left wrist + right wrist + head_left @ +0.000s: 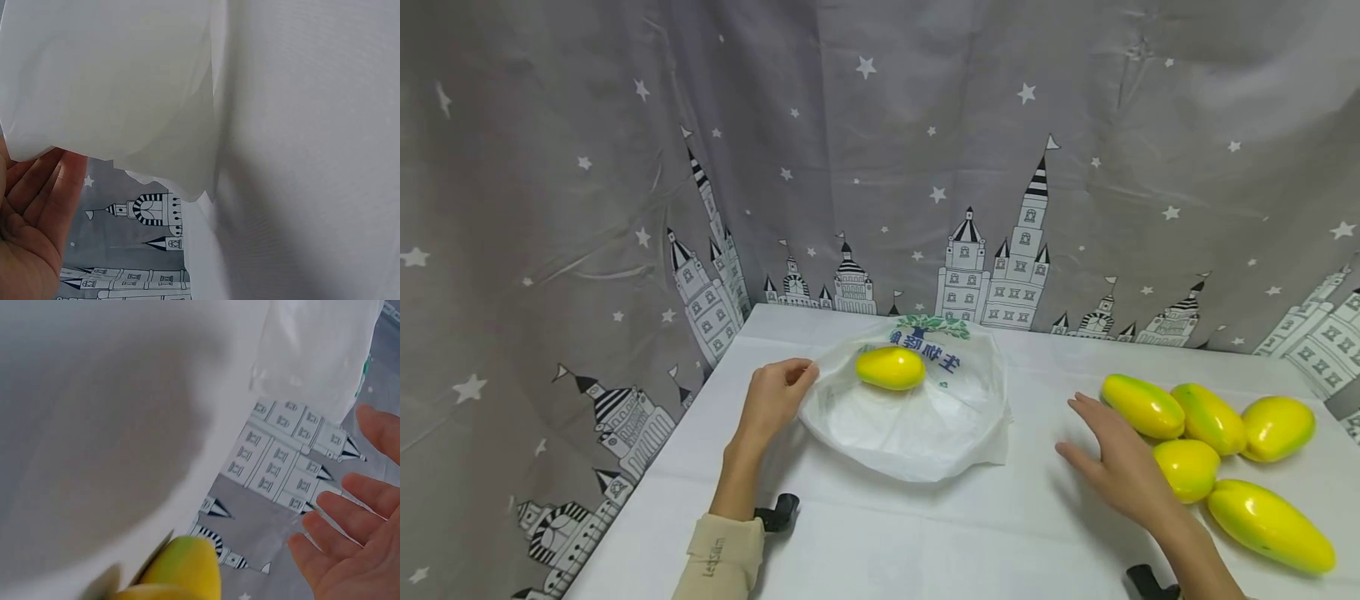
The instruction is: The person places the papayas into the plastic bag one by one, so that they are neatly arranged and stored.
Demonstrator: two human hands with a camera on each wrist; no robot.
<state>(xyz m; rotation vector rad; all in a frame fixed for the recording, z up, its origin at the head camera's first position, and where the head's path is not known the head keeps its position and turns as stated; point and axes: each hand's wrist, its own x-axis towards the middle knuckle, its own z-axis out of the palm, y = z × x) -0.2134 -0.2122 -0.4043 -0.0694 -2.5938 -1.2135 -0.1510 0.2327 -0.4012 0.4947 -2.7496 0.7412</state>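
Note:
A white plastic bag (917,442) with green and blue print lies spread open on the table, its mouth facing up. One yellow mango (891,368) rests inside it. My left hand (773,396) pinches the bag's left rim between thumb and fingers; in the left wrist view the bag's edge (112,125) covers the fingertips. My right hand (1116,462) hovers between the bag and a group of yellow-green mangoes (1206,417), fingers spread and holding nothing. The right wrist view shows that palm with its fingers (340,519) apart, near a mango (187,565).
Several mangoes, including a long one (1270,525), lie together at the table's right side. The table (925,542) has a white cover. Behind it hangs a grey curtain (880,150) printed with stars and castles.

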